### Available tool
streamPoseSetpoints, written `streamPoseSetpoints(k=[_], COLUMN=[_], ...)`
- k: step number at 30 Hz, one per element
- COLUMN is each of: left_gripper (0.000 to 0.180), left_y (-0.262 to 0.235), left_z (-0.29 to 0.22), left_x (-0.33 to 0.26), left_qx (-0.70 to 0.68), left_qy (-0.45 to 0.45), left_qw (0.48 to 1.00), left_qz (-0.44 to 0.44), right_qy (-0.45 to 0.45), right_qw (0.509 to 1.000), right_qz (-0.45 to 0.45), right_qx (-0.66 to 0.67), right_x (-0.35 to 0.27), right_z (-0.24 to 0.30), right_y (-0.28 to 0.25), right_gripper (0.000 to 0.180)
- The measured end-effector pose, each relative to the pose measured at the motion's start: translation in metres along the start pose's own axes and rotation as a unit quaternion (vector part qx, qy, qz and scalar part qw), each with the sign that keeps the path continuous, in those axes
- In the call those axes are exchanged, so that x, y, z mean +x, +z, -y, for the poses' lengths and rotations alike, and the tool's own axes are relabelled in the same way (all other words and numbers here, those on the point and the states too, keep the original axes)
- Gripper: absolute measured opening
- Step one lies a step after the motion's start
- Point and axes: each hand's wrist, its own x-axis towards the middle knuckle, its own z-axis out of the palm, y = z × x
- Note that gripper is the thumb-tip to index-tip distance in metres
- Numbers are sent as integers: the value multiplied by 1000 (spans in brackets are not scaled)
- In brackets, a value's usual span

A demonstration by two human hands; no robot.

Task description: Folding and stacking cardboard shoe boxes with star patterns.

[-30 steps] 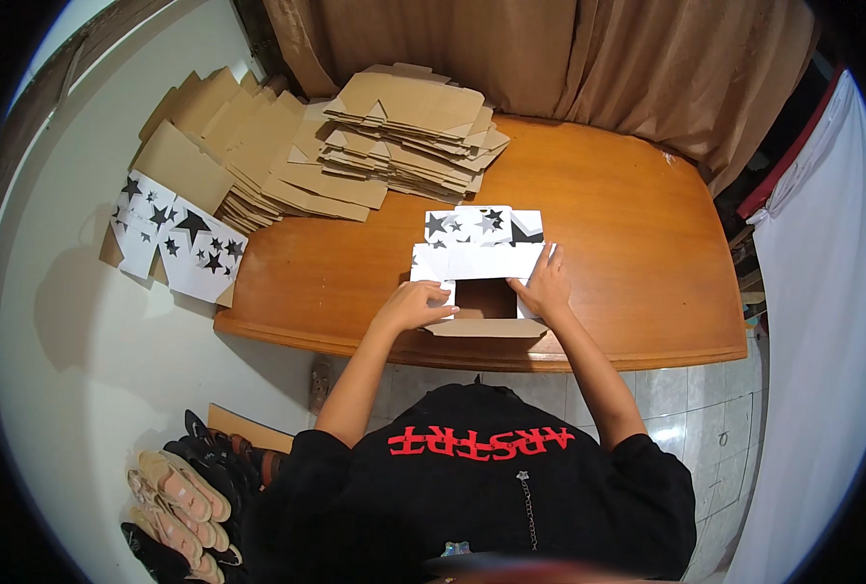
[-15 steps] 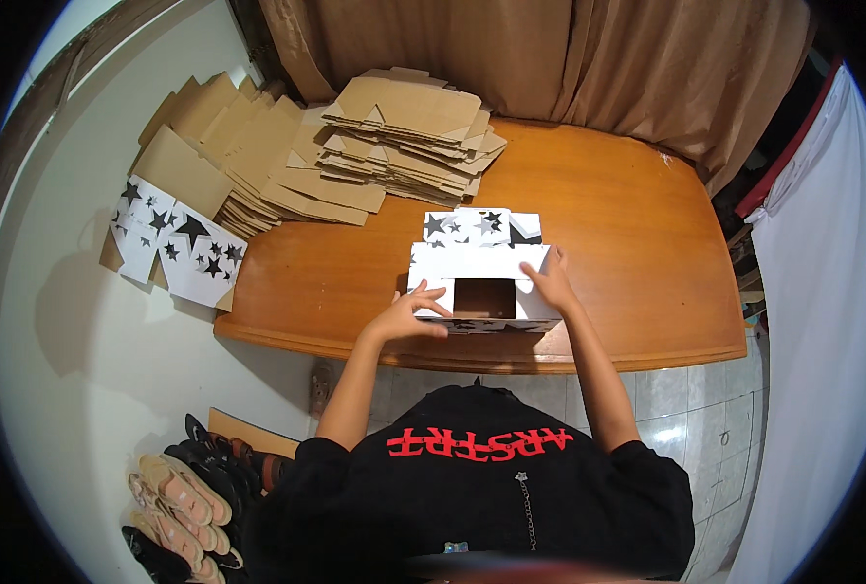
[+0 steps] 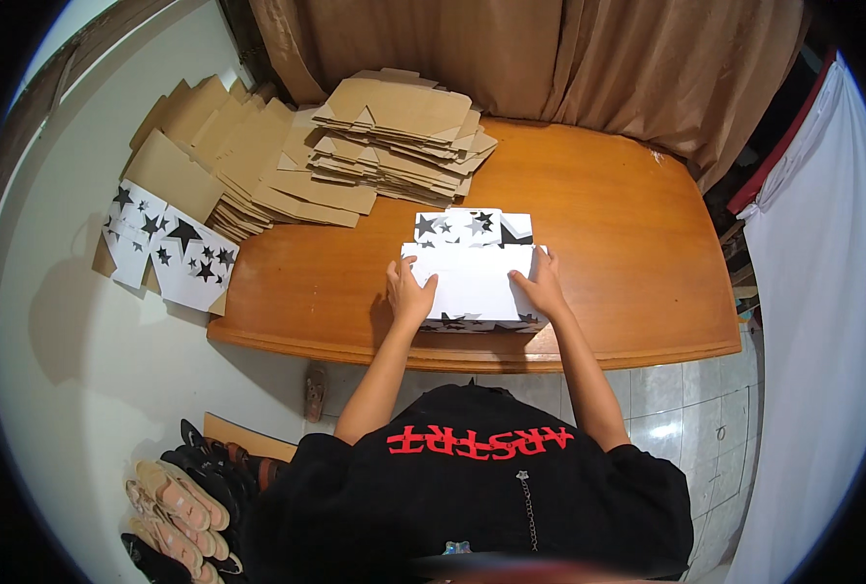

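Note:
A white cardboard box [image 3: 474,277] with black stars sits on the table near its front edge. Its white upper face is closed over, and a star-printed flap [image 3: 457,227] sticks out on the far side. My left hand [image 3: 410,294] grips the left side, thumb on top and fingers down the outside. On the right side my right hand [image 3: 542,286] holds the box the same way, its thumb lying on the white face. Parts of the fingers of both hands are hidden behind the box's sides.
Stacks of flat brown cardboard blanks [image 3: 394,112] lie on the wooden table [image 3: 618,224] at the back left. A star-printed blank [image 3: 175,238] overhangs the table's left edge. Behind hangs a brown curtain [image 3: 452,44]. Shoes [image 3: 184,496] stand on the floor at lower left.
The opening in the box's upper face is now covered by a white panel. My left hand has moved from the near left corner to the left side; my right hand slid slightly nearer.

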Motion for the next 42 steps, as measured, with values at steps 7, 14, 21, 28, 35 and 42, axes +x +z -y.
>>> streamPoseSetpoints(k=[7,14,21,28,35,42], left_gripper=[67,74,75,77,95,98], left_y=[-1,1,6,-4,-23,-43], left_z=[-7,-20,-26,-6,58,33], left_x=[0,-4,-5,-5,9,-17], left_qx=[28,98,138,116,-235,-251], left_qy=[-72,-129,-134,-83,-221,-230], left_qw=[996,985,981,990,905,895], left_qz=[37,51,34,18,277,289], right_qy=[53,116,111,92,61,74], right_qw=[996,983,973,974,985,981], right_qz=[-14,-11,-33,-30,-61,-114], right_qx=[-77,-139,-200,-204,-147,-135], right_x=[-10,-10,-10,-16,-15,-20], right_z=[36,55,47,44,33,38], right_y=[-2,-3,8,4,1,-8], right_gripper=[82,85,91,89,85,80])
